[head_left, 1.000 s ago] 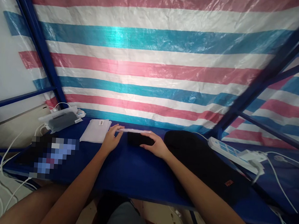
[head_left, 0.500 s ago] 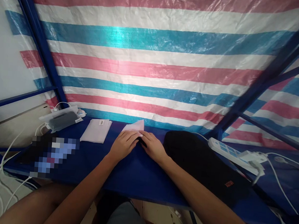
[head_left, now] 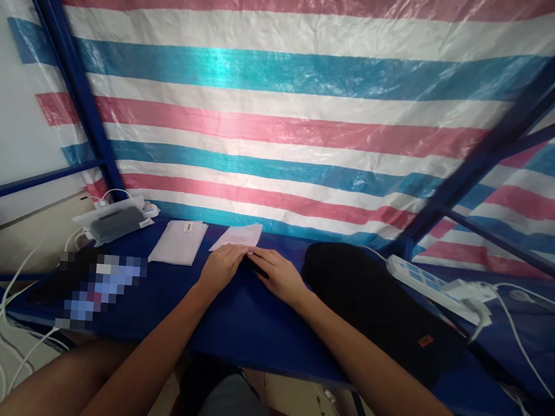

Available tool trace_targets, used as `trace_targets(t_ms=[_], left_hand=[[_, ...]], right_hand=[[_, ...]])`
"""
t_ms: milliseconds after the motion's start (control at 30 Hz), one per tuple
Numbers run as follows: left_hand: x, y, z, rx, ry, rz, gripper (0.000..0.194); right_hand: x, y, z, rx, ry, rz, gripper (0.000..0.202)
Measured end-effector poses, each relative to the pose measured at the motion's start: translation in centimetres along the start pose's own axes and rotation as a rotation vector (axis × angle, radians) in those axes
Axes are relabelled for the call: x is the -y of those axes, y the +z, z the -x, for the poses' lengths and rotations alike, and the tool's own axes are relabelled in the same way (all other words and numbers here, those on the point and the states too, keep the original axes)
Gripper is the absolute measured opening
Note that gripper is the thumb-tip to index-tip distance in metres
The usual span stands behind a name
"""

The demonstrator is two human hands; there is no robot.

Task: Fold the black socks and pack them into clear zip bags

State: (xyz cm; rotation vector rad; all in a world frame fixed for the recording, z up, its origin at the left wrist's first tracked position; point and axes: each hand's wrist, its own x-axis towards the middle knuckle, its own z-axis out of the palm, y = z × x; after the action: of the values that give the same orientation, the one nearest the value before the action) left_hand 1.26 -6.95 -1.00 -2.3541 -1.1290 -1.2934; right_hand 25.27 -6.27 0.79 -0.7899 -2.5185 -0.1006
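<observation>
A white sheet of paper (head_left: 239, 236) lies near the back edge of the blue tabletop (head_left: 258, 328). On its front edge rest the fingers of my left hand (head_left: 221, 267), closed together on the paper. My right hand (head_left: 275, 273) meets the left at the fingertips, its fingers together over the sheet's near right corner. Something dark shows beneath the right fingers, too shaded to make out. Left of the sheet is a folded white paper stack (head_left: 177, 244) with a small label.
A black cloth bundle (head_left: 371, 299) lies to the right, with a white power strip (head_left: 434, 288) behind it. At the left are a grey pouch (head_left: 115, 224), white cables and a blurred-out object (head_left: 102, 290). A striped sheet (head_left: 284, 125) hangs behind.
The paper has shifted slightly left and lies flatter, its raised corner now lower. Both hands have moved a little left with it.
</observation>
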Motion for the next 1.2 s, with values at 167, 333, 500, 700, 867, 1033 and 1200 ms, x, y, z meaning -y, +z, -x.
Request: trace_targets(t_ms=[167,333,500,700,867,1033,1200], left_hand=[[-0.1,-0.4,0.0,0.031,0.007,0.038,0.033],[0.0,-0.8,-0.1,0.023,0.047,0.074,0.034],[-0.1,-1.0,-0.2,0.049,0.037,0.117,0.033],[-0.4,-1.3,-0.4,0.049,0.049,0.160,0.031],[-0.9,-1.8,-0.6,0.039,0.072,0.160,0.031],[-1.2,-2.3,-0.5,-0.033,0.051,0.207,0.029],[0.1,-2.5,-0.1,-0.137,-0.175,0.215,0.023]], right_hand=[[-0.3,-0.2,0.0,-0.009,-0.006,-0.002,0.072],[-0.7,-0.7,0.0,0.012,0.003,0.026,0.071],[-0.7,-0.8,0.1,0.029,0.023,0.074,0.074],[-0.4,-0.9,0.1,0.040,0.018,0.110,0.074],[-1.1,-0.9,-0.2,0.016,0.022,0.149,0.064],[-4.1,-1.5,-0.1,-0.015,0.165,0.246,0.065],[-6.8,-2.5,1.2,-0.034,0.290,0.309,0.065]])
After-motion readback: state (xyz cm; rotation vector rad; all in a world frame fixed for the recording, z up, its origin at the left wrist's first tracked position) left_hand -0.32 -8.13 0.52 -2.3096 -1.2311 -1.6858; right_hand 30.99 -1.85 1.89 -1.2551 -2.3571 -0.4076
